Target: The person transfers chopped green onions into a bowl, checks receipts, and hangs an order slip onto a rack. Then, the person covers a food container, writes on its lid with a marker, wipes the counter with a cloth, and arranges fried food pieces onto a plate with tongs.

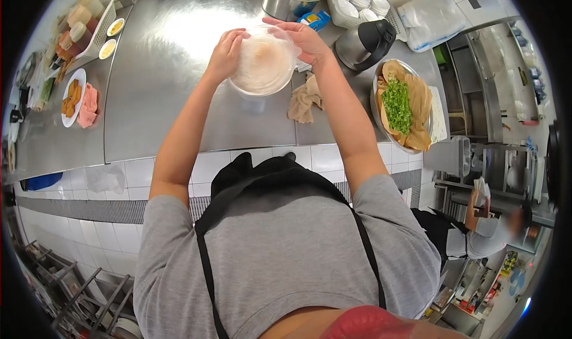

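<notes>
Between my two hands is a round, translucent plastic tub [261,70] with pale contents, held above the steel counter. A clear lid seems to lie over it, though I cannot tell whether it is pressed down. My left hand [227,51] grips the left side of the rim. On the far right side, my right hand [305,39] holds the edge, its fingers partly behind the tub. A crumpled beige cloth [305,99] lies on the counter just below my right hand.
Nearby stand a pot of green limes [293,2], a blue tape dispenser [316,20], a steel thermos jug [364,44] and a bowl with chopped greens [397,107]. At left sits a plate of fried food [72,98]. A co-worker [482,234] stands at right.
</notes>
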`<state>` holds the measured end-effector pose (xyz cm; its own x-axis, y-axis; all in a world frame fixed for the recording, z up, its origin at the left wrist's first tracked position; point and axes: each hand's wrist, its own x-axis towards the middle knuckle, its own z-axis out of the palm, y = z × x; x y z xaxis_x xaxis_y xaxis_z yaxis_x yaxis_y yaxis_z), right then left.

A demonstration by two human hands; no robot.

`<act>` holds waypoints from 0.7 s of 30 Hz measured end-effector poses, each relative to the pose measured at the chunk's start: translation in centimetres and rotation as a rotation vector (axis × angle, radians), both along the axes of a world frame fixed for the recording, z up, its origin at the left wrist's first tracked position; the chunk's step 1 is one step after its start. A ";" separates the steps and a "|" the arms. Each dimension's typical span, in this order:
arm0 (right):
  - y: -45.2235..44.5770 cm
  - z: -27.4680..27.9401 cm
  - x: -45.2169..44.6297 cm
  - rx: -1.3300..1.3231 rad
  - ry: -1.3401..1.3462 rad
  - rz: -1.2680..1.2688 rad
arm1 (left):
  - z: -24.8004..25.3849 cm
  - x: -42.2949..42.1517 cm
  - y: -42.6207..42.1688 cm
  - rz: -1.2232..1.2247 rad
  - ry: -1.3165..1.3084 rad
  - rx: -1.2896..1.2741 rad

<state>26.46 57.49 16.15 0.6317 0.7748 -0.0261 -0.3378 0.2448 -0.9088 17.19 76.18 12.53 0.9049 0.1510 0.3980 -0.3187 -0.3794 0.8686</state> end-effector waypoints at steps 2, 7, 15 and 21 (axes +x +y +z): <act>0.4 0.0 -0.3 -0.016 0.010 -0.037 | -0.3 0.1 0.1 -0.002 0.002 -0.004; 0.6 0.3 -0.7 -0.071 -0.091 -0.157 | -0.6 0.3 0.1 -0.007 0.011 -0.001; -16.0 3.8 -14.1 -0.367 -0.298 -0.374 | -0.2 -0.1 -0.1 0.096 0.178 -0.112; -38.2 -16.9 -30.1 -1.360 -0.193 0.247 | 0.5 -0.1 2.1 0.095 0.152 -0.238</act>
<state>-3.59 19.29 -0.77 0.5639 0.3032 -0.7682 -0.0859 -0.9036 -0.4197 17.12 78.24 13.07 0.9288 0.3106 0.2023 -0.1509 -0.1817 0.9717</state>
